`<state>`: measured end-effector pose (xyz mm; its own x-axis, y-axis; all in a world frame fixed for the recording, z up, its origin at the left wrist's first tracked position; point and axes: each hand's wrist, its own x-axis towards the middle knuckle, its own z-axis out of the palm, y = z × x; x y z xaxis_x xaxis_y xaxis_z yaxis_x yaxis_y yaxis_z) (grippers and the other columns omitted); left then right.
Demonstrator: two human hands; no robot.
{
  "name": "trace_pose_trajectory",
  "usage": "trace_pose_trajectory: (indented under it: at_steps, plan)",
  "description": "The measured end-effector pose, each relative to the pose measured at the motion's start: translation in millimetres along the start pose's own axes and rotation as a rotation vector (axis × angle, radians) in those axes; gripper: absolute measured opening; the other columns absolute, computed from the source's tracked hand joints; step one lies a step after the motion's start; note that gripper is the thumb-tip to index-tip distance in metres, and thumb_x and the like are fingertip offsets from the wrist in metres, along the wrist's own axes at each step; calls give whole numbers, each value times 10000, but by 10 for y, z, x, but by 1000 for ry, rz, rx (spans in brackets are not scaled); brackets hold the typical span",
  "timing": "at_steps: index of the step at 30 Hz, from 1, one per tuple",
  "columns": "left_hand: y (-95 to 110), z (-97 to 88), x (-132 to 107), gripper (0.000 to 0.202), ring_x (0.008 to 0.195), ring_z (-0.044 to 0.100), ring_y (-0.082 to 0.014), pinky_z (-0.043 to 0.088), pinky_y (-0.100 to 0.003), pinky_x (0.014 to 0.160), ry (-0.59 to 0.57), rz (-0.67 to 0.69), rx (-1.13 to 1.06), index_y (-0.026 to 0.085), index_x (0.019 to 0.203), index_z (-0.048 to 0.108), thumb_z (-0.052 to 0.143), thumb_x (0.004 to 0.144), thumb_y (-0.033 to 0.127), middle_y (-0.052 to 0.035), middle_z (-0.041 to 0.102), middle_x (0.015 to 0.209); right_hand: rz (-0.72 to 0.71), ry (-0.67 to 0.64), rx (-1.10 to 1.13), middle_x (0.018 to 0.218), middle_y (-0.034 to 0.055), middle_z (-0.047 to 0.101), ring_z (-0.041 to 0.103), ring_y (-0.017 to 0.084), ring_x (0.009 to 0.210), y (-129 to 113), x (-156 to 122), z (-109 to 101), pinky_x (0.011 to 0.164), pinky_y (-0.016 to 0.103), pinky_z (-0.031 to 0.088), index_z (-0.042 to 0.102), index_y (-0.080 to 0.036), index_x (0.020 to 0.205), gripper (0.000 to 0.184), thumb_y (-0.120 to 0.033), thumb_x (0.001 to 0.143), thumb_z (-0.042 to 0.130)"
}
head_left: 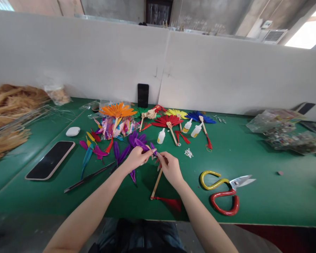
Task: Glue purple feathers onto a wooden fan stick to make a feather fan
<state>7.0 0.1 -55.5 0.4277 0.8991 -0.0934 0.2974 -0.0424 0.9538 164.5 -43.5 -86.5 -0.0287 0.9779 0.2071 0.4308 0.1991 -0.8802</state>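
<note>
My left hand (137,157) is closed on a bunch of purple feathers (137,141) fanned out at the top of a wooden stick (157,183). My right hand (170,168) pinches the stick just below the feathers. A red tassel (171,202) hangs from the stick's lower end and lies on the green table (265,196). Loose purple, blue, red and yellow feathers (94,149) lie to the left of my hands.
Finished feather fans in orange (117,111), red (168,121), yellow (177,113) and blue (200,117) lie behind. Small glue bottles (161,136), white beads (189,153), scissors (226,191), a phone (50,160), a white case (73,131) and straw bundles (7,116) surround them.
</note>
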Motion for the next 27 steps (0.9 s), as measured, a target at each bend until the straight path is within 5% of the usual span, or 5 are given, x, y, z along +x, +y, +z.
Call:
trace_pose_trajectory:
  at_steps: [8,12,17,27]
  plan:
    - [0,33,0,387,348,374,-66,316,-199,421,1,51,48,166,648,508,470,831,505,79,387,396,66,-24,-6,472,-37,452,492,123,396,-15,12,2,437,225,380,450,-216,655,336,-384,924,338]
    - [12,20,6,372,347,353,-64,296,-197,411,28,42,41,169,644,500,485,826,494,85,362,388,139,-19,152,532,-9,548,537,124,412,-40,16,-3,443,227,417,518,-200,683,405,-470,914,326]
    - [18,11,6,370,358,349,-64,286,-196,408,11,40,28,173,634,476,492,821,491,84,358,397,111,-29,173,608,5,618,578,138,470,-43,15,-10,469,233,446,586,-191,729,258,-440,793,574]
    - [39,19,-1,336,334,344,-58,284,-184,387,-5,42,12,167,637,489,517,813,452,82,376,372,157,-122,300,615,2,628,570,115,426,-60,21,-12,411,208,424,574,-183,712,309,-468,822,528]
